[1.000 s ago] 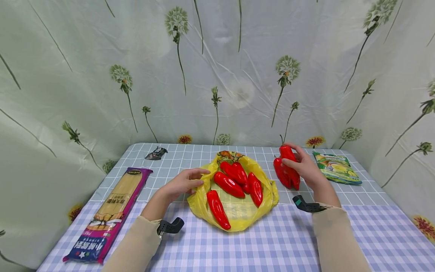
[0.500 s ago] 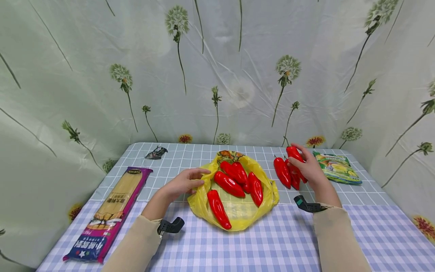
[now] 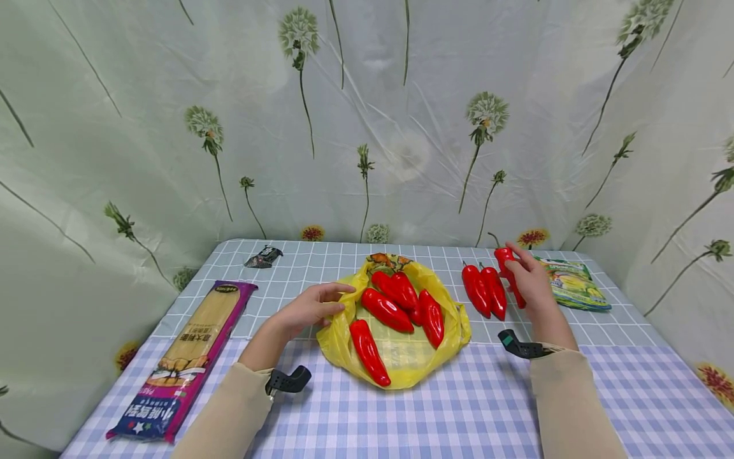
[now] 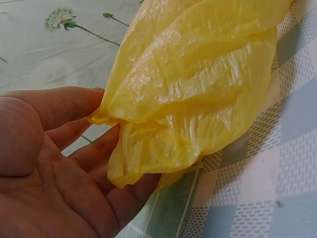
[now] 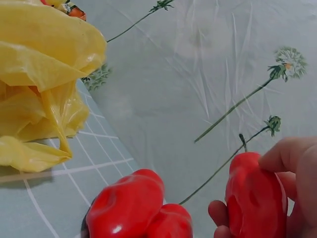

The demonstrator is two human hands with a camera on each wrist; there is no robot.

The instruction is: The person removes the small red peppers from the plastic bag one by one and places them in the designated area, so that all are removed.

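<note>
In the middle of the table a yellow plastic bag point(image 3: 401, 376) lies spread wide, with several red peppers point(image 3: 387, 311) inside it. My left hand point(image 3: 312, 309) pinches the bag's left rim between thumb and fingers; the left wrist view shows the yellow film point(image 4: 193, 94) caught there. Right of the bag, my right hand point(image 3: 530, 280) grips a red pepper point(image 5: 252, 193) with its stem pointing away. Two more red peppers point(image 3: 483, 290) lie side by side just left of that hand.
A green packet point(image 3: 573, 284) lies right of my right hand. On the left is a long purple pack of pasta point(image 3: 183, 363). A small black wrapper point(image 3: 264, 257) lies at the back left. A flowered curtain point(image 3: 367, 127) hangs behind the table.
My right hand has moved right with the pepper, away from the two peppers it earlier partly covered. The left hand and the bag have stayed in place.
</note>
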